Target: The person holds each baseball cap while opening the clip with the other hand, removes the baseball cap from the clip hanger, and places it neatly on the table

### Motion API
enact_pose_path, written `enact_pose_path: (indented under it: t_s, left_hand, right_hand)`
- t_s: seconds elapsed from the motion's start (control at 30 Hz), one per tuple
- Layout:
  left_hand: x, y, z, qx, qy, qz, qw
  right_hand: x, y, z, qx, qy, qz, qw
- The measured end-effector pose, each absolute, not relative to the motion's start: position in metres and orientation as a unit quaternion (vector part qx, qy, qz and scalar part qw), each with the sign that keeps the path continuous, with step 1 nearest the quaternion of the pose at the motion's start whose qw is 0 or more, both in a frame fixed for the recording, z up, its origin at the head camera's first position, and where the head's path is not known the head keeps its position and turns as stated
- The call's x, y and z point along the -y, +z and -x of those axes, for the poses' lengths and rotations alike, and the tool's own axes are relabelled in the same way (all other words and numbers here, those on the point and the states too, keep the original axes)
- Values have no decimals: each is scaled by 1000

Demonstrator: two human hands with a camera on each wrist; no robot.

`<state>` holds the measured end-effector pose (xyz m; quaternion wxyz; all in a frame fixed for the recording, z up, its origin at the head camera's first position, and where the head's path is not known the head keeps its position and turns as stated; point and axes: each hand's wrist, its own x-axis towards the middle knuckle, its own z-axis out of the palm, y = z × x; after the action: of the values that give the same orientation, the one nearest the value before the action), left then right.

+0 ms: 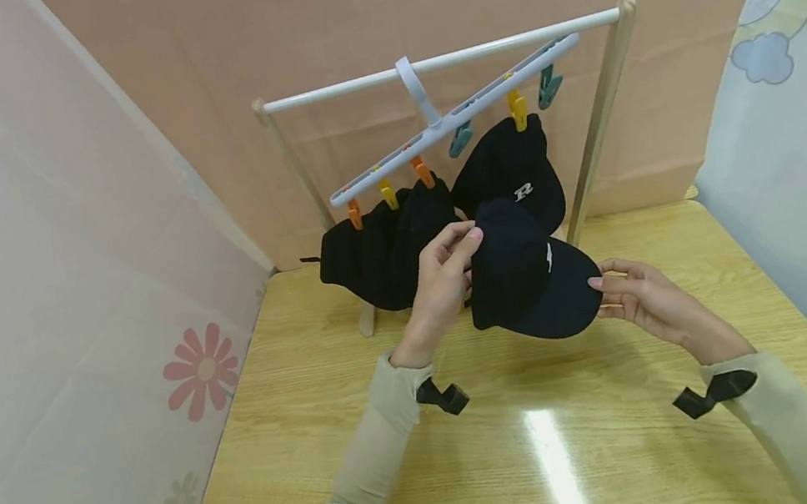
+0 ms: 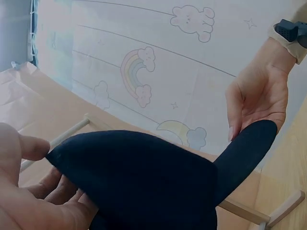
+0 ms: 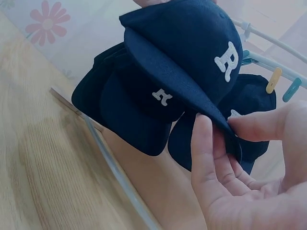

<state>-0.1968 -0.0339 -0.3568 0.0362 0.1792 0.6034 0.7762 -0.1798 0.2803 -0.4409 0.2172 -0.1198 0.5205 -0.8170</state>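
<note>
Between both hands is a black baseball cap with a white letter R, plain in the right wrist view. My left hand pinches the back edge of its crown between thumb and fingers. My right hand pinches the brim's edge, thumb on one face and fingers on the other. Behind it, another black cap with a white R hangs from a yellow clip. More black cap fabric hangs at the left from orange and yellow clips. The clips sit on a tilted pale hanger.
The hanger hooks over the white bar of a rack with wooden legs. Teal clips hang from the hanger with nothing in them. The rack stands on a wooden table, with printed cloth walls at left and right.
</note>
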Motion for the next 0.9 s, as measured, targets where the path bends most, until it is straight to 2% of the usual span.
enact_pose_path:
  t_s: [0.63, 0.9]
  left_hand:
    - [60, -346, 182, -573, 784, -208, 121]
    - [79, -350, 179, -542, 800, -209, 150]
  right_hand:
    - [-276, -441, 185, -531, -790, 195, 237]
    - [-269, -442, 184, -575, -759, 200, 230]
